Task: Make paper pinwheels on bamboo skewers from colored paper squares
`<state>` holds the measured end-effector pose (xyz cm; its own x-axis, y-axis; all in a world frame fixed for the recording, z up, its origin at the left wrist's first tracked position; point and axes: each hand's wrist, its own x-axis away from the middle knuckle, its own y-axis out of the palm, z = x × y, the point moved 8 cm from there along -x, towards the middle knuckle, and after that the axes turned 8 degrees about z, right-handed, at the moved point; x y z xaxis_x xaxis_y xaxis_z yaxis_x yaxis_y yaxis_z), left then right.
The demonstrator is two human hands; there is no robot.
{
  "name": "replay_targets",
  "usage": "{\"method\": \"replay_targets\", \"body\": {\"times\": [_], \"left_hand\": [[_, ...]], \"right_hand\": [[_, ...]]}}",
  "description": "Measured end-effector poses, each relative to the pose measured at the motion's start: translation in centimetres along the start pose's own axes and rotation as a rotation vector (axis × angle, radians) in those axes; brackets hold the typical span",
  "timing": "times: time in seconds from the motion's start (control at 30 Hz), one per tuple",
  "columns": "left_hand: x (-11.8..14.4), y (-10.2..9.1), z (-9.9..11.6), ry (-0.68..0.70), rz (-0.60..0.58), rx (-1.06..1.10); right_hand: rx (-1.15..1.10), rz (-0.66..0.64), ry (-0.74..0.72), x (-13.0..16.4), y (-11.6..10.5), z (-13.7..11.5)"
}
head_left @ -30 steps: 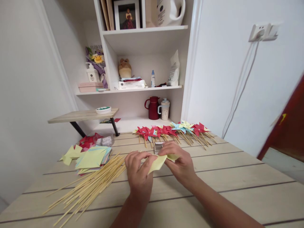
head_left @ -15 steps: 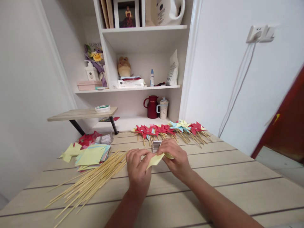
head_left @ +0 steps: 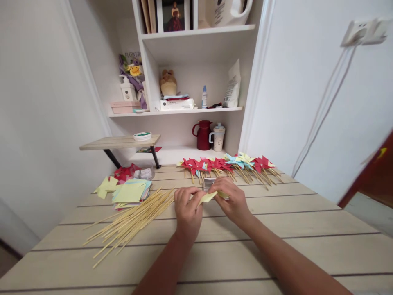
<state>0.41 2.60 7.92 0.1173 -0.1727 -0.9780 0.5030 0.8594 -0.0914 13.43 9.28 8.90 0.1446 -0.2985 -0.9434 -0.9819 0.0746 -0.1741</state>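
Observation:
Between both hands, over the middle of the table, is a piece of yellow paper (head_left: 208,198), partly folded or curled. My left hand (head_left: 188,205) pinches its left side with thumb and fingers. My right hand (head_left: 231,199) grips the right side, its fingers bent over the paper and hiding part of it. Just beyond the hands sits a small grey box (head_left: 208,184), partly covered by my fingers. To the left of my left hand lie many thin wooden sticks (head_left: 132,221) in a loose bundle.
Finished paper pinwheels (head_left: 208,164) on sticks lie along the table's back. Left are a stack of coloured paper squares (head_left: 130,191), yellow cut paper (head_left: 106,187), red paper pieces (head_left: 123,174) and a clear tub (head_left: 146,173). A small raised shelf (head_left: 116,142) stands behind them.
The view has shifted, so everything appears a little farther right and slightly higher. Both hands keep hold of the yellow paper, with the fingers barely changed.

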Motion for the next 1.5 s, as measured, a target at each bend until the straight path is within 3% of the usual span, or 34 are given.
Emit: {"method": "replay_targets", "body": {"times": [0.27,0.4,0.5,0.57,0.7,0.8,0.83,0.93,1.1,1.5], "left_hand": [[1.0,1.2,-1.1,-0.037,-0.074,-0.023],[2.0,3.1,-1.3,-0.067,-0.244,0.081],[3.0,4.5,-2.4,-0.217,-0.359,0.163],[3.4,4.7,-3.6,-0.348,-0.374,0.218],[2.8,2.8,-7.0,-0.517,-0.233,0.207],[1.3,-0.7,-9.9,-0.493,-0.022,-0.117],[1.0,-1.4,-10.5,-0.459,-0.020,-0.243],[1.1,-1.0,-12.0,-0.404,-0.232,-0.527],[3.0,1.1,-12.2,-0.376,-0.469,-0.616],[4.5,3.1,-12.4,-0.411,-0.730,-0.640]], "right_hand": [[0.014,-0.005,0.092,0.7,0.6,1.6],[0.059,0.072,0.184,0.5,-0.8,3.2],[0.095,0.130,0.269,0.6,-2.2,4.6],[0.106,0.153,0.313,0.6,-2.9,5.3],[0.111,0.196,0.379,0.6,-3.8,6.3],[0.120,0.204,0.421,0.8,-3.8,6.7],[0.121,0.197,0.429,0.8,-3.7,6.8],[0.105,0.165,0.429,1.0,-3.2,6.9],[0.076,0.156,0.428,1.2,-2.9,7.0],[0.071,0.118,0.397,1.2,-2.5,6.8]]}}
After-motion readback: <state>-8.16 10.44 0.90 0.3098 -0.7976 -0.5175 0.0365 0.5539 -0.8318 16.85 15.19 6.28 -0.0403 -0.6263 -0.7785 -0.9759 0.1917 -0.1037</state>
